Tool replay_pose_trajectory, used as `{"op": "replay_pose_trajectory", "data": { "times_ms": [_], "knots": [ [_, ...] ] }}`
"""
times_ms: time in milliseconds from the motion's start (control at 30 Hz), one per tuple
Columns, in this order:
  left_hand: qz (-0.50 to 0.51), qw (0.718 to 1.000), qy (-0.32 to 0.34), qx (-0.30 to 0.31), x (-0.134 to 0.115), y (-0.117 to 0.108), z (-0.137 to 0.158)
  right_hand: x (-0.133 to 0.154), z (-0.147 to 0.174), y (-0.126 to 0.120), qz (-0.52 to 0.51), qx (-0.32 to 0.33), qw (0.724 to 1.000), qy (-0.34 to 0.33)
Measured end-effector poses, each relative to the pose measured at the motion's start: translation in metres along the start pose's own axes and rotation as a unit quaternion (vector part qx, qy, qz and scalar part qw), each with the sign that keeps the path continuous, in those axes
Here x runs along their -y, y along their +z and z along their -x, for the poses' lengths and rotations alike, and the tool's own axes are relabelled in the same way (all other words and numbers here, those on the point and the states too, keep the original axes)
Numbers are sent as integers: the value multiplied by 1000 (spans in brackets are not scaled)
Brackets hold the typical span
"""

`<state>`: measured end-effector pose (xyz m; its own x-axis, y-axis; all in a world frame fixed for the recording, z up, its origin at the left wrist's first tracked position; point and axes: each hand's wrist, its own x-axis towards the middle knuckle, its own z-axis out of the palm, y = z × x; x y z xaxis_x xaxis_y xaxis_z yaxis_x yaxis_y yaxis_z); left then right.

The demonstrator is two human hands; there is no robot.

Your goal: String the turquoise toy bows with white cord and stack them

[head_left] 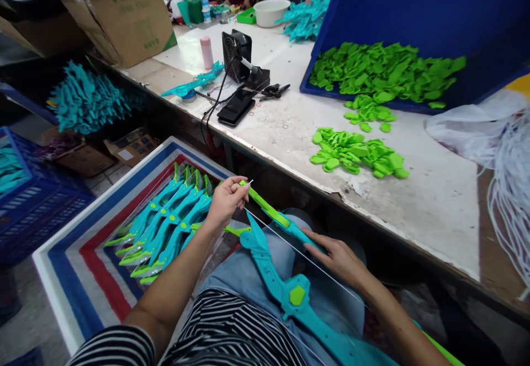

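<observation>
My left hand (229,201) is closed in a pinch at the green tip (259,200) of a turquoise toy bow, with the end of a white string (300,253) between thumb and fingers. My right hand (337,258) is wrapped round the turquoise limb (295,231) of that bow, and the string runs slackly or tautly, I cannot tell which, beneath this hand. Across my lap lies a second turquoise toy bow (265,264) with a green hexagonal piece (296,295) at its middle. Part of the held bow is hidden behind my right hand and forearm.
Several bagged turquoise-and-green bows (169,217) lie on a striped sheet in a white-rimmed tray (53,277). On the worktable (285,139) are loose green pieces (358,153), a tilted blue bin (393,12), a small fan (237,51), a phone (236,107) and white cords (509,206).
</observation>
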<state>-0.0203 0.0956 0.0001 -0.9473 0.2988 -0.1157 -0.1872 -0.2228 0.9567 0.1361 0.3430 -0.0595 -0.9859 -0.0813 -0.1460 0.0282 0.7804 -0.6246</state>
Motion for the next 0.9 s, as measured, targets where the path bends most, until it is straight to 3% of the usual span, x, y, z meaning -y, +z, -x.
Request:
{"op": "replay_pose_trajectory", "data": {
  "times_ms": [100,233,333,433,567,667,767,833,900],
  "knots": [
    [18,1000,-18,2,-1,-3,1,15,-15,2,41,-98,993,-44],
    [27,999,-28,0,3,-8,8,63,-72,1,-12,-211,967,-142],
    [32,999,-37,-3,4,-12,14,97,-118,-2,-75,-184,959,-202],
    [32,999,-40,-1,5,-15,17,114,-143,-4,-115,-133,956,-235],
    [3,999,-47,6,7,-22,14,123,-143,-1,-95,-129,953,-257],
    [-140,990,-18,0,7,-26,10,124,-140,-1,-48,-135,951,-273],
    [-288,951,107,-34,5,-23,10,109,-149,-20,-35,-186,952,-239],
    [-290,940,180,-34,4,-17,11,92,-159,-41,-56,-301,939,-159],
    [-257,942,214,0,3,-10,12,82,-162,-59,-88,-409,904,-89]
  ]
}}
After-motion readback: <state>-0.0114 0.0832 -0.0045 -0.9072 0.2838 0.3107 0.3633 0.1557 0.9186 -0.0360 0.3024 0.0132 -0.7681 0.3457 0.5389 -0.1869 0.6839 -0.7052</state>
